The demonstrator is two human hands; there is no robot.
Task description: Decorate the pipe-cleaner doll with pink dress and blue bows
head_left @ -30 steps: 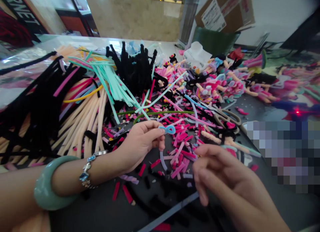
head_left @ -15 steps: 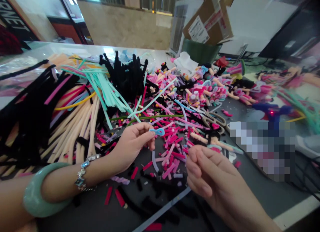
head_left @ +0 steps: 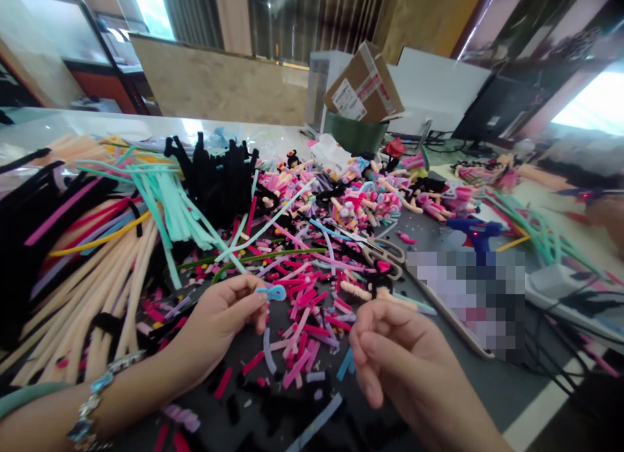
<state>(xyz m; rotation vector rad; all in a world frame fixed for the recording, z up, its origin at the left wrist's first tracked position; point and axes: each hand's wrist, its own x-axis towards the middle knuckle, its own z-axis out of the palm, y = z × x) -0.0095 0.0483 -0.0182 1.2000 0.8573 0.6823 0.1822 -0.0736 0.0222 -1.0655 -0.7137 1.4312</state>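
My left hand [head_left: 224, 322] pinches a small loop of light blue pipe cleaner [head_left: 277, 292] between thumb and forefinger; the loop points to the right. To its right, my right hand [head_left: 400, 361] is held above the table with the fingers curled in and the thumb against them; I see nothing in it. Beneath and between the hands lie cut pink and red pipe cleaner pieces [head_left: 305, 309]. Short blue pieces [head_left: 345, 364] show beside the right fingertips. A small pipe cleaner doll [head_left: 380, 286] lies just beyond that hand.
Beige pipe cleaners [head_left: 97, 289], mint ones [head_left: 170, 198] and an upright black bundle [head_left: 214, 179] fill the left. Finished dolls [head_left: 365, 198] are heaped at the back. Scissors [head_left: 385, 253], a blue glue gun [head_left: 480, 234] and a blurred-out phone [head_left: 468, 302] lie at right, near cables.
The view has turned to the right and tilted up. Both hands keep nearly the same pose, the blue loop still in the left. At far right, another person's blurred hand has come into view.
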